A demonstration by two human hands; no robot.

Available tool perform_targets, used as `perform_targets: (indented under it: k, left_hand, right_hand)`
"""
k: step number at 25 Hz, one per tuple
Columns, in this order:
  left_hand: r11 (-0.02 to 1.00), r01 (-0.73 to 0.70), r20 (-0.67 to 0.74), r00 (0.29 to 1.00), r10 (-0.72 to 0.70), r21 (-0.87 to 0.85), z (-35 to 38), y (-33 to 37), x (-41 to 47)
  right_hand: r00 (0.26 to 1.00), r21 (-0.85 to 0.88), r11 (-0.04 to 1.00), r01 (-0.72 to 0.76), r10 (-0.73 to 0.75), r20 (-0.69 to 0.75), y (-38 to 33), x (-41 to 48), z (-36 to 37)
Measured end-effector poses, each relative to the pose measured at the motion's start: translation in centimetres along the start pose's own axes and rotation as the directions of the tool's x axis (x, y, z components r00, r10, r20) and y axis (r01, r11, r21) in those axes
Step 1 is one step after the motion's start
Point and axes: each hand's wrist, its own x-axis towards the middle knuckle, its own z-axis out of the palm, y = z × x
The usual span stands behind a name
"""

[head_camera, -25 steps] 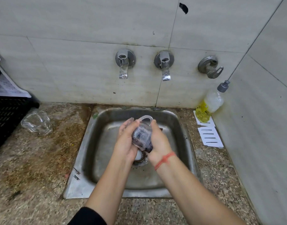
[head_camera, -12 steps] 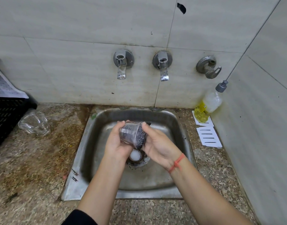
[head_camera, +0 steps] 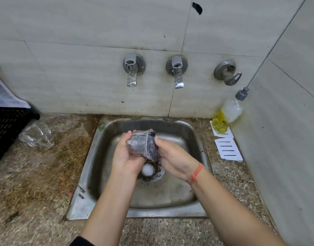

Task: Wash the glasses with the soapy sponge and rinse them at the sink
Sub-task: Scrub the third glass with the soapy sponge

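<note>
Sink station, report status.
Left hand grips glass over sink. Right hand holds sponge at its mouth. Taps not running. Nothing in the way.

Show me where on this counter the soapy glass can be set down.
Best is the bare counter left of the sink, nearer than the lying glass and black crate. The strip before the sink's front rim is also free. Right of the sink is crowded: soap bottle and paper cards fill the narrow strip there.
</note>
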Motion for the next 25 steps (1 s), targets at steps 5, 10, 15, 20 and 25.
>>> perform_targets:
  k: [5, 10, 15, 20, 25]
  left_hand:
    - [0.956, -0.213, 0.062, 0.977, 0.204, 0.201, 1.0, -1.1, -1.2]
    - [0.522, -0.551, 0.346, 0.828, 0.442, 0.651, 1.0, -1.4, -1.7]
    - [0.769, -0.481, 0.085, 0.865, 0.495, 0.42, 1.4, -1.0, -0.4]
    - [0.549, -0.504, 0.401, 0.864, 0.306, 0.667, 0.4, -0.7, -1.8]
    - [0.612, -0.468, 0.238, 0.875, 0.421, 0.638, 1.0, -0.8, -1.5]
  right_hand:
    - [0.885, -0.287, 0.955, 0.075, -0.197, -0.422, 1.1, 2.1, 1.4]
    - [0.858, 0.345, 0.891, -0.296, 0.407, -0.315, -2.1, 3.2, -0.5]
    - [0.836, -0.173, 0.982, 0.075, -0.156, -0.525, 2.9, 2.7, 1.6]
    - [0.868, 0.348, 0.907, -0.238, 0.359, -0.343, 0.2, 3.3, -1.6]
    - [0.763, -0.23, 0.972, -0.052, -0.11, -0.637, 3.1, 3.0, -0.3]
